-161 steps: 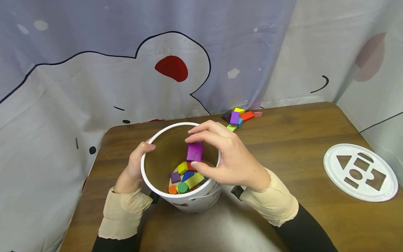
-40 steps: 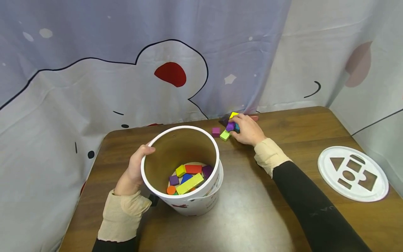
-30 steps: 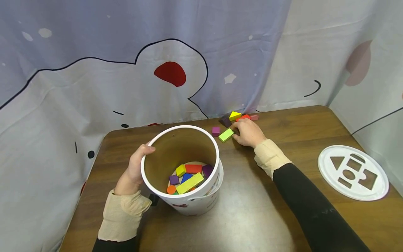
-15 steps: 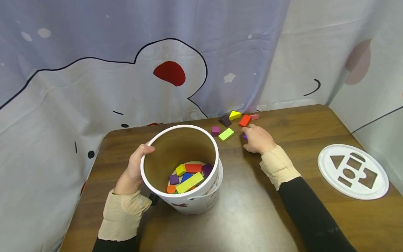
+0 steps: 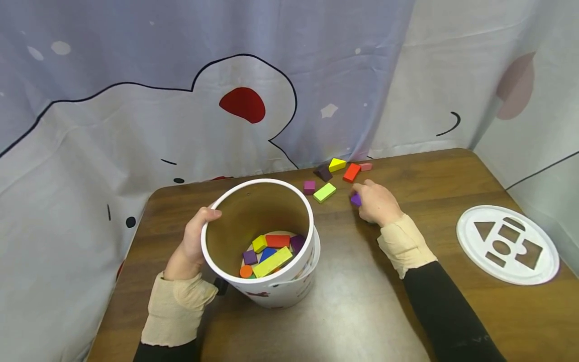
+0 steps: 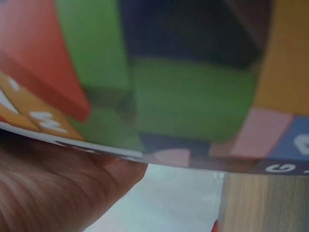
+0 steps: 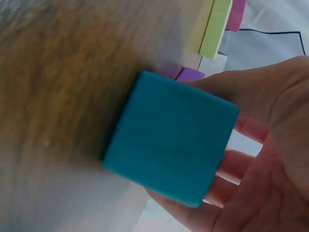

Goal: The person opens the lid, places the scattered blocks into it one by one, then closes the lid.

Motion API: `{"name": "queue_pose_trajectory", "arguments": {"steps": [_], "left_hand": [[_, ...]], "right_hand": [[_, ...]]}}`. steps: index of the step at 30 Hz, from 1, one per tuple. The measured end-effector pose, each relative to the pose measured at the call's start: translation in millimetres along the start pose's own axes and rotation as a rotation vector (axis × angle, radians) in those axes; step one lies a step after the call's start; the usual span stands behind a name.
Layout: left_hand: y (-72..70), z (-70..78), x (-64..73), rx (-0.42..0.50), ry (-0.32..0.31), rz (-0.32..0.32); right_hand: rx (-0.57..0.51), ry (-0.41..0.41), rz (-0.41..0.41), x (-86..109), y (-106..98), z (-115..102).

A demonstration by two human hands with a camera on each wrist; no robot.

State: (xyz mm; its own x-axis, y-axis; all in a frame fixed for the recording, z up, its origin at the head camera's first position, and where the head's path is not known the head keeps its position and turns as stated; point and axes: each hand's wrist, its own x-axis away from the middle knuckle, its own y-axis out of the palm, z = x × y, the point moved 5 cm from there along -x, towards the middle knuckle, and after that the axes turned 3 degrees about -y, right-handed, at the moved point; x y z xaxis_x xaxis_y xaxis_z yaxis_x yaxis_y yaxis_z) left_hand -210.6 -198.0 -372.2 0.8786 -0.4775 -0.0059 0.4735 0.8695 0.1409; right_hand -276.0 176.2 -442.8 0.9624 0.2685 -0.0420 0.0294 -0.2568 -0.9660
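Note:
A white bucket (image 5: 264, 296) stands tilted on the table. My left hand (image 5: 194, 241) grips its left rim, thumb over the edge; in the left wrist view the printed wall hides most of the fingers. Inside lie several blocks, including a long yellow block (image 5: 273, 262) and a red one (image 5: 277, 241). Right of the bucket, my right hand (image 5: 379, 203) curls round a teal block (image 7: 171, 137), which the head view hides beneath the hand. A purple block (image 5: 356, 199) shows at its fingertips, just beyond the teal one in the right wrist view.
Near the table's back edge lie a magenta block (image 5: 309, 187), a lime block (image 5: 324, 192), a dark prism (image 5: 323, 173), a yellow triangle (image 5: 336, 164), a red block (image 5: 352, 172) and a pink block (image 5: 366, 166). The white lid with shape holes (image 5: 475, 256) lies at right.
After lowering a magenta block over the bucket, my right hand reached to the pile, then drew the purple and teal blocks rightward and nearer. My left hand has kept its grip on the rim.

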Motion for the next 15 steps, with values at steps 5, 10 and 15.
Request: {"name": "queue_pose_trajectory", "arguments": {"steps": [5,10,15], "left_hand": [[-0.9,-1.3,-0.5,0.004,-0.012,0.011],[-1.1,-1.9,2.0,0.033,-0.010,0.006],[-0.5,-1.4,1.6,0.055,0.006,-0.015]], "right_hand": [[-0.015,-0.024,0.017,0.6,0,0],[-0.147,-0.096,0.099,2.1,-18,-13],[-0.315,-0.191,0.234,9.2,-53,-41]]}}
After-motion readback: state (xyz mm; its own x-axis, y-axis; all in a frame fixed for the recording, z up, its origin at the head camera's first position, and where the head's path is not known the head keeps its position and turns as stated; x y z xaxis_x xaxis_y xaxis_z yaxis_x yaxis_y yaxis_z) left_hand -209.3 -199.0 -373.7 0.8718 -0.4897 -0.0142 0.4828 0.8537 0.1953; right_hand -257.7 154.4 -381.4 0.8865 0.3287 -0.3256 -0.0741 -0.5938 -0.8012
